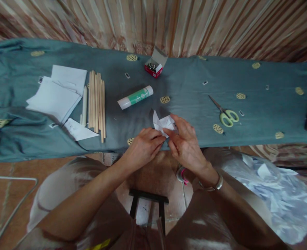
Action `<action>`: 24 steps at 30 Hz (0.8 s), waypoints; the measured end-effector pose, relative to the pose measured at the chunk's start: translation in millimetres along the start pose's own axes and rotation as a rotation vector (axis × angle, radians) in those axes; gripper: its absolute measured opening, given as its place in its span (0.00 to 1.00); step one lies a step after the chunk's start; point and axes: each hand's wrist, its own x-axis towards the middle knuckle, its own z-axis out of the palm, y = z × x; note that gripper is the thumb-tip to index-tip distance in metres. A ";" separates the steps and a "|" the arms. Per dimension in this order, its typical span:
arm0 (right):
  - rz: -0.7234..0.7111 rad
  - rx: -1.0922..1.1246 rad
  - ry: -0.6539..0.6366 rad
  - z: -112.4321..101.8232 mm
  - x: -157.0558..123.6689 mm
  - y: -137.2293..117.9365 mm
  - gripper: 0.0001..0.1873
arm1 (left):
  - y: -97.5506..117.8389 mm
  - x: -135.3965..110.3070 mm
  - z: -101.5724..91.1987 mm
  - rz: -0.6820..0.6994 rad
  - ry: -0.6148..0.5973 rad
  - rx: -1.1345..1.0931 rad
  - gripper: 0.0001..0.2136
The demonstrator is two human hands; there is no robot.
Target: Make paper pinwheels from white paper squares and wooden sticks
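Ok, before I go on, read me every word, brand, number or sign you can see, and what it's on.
None is readable.
White-and-green tube: label print too small and blurred.
Red box: any print too small to read.
Cloth: small black-and-white marks, too blurred.
Folded paper: no writing visible.

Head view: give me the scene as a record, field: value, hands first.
left hand: fingers at the near edge of the folded white paper
right hand: thumb and fingers on the same paper
beyond hands: white-and-green tube on its side; red box, lid open, small shiny items inside
left: wooden sticks, white sheets
right: scissors, pale green handles
surface: teal cloth, yellow pineapple-like prints
unreadable: tube label
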 end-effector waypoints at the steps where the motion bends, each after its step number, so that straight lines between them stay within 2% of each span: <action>1: -0.002 0.000 -0.002 -0.1 -0.1 -0.4 0.18 | 0.2 -0.6 -0.2 0.000 -0.002 -0.005 0.10; 5: -0.005 0.019 0.013 -0.4 0.2 -1.2 0.18 | -0.5 -2.8 -3.4 -0.010 0.019 -0.043 0.10; 10: -0.017 0.008 0.033 0.7 2.3 -0.3 0.19 | -6.8 -3.0 -13.3 -0.079 0.152 -0.150 0.09; 18: -0.039 0.024 0.102 5.6 9.2 -1.5 0.13 | -11.0 -1.6 -26.0 -0.322 0.307 -0.369 0.07; 24: -0.048 0.060 0.179 13.4 14.5 -1.6 0.12 | -9.2 6.8 -26.4 -0.547 0.427 -0.594 0.07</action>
